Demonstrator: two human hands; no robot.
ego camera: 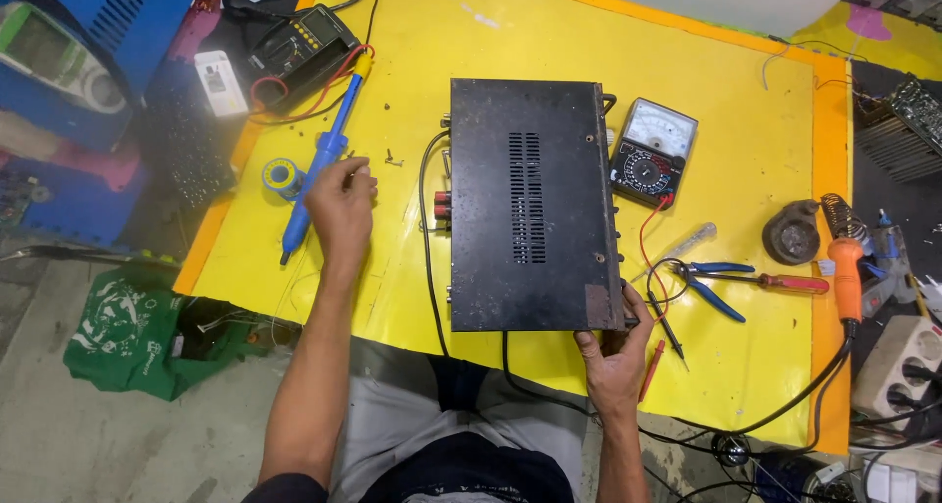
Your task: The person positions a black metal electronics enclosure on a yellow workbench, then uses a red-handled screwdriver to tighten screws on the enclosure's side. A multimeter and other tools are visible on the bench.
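On the yellow surface (412, 287), the right hand (616, 356) is gripping the near right corner of the black metal box (530, 204) lying flat mid-surface, while the left hand (340, 204), fingers curled loosely and holding nothing I can make out, is resting beside the blue solder pump (316, 169) and solder spool (282, 176).

A white-dialled black meter (652, 153) sits right of centre; a small white box (220, 82) and green-screened tester (54, 52) lie upper left.
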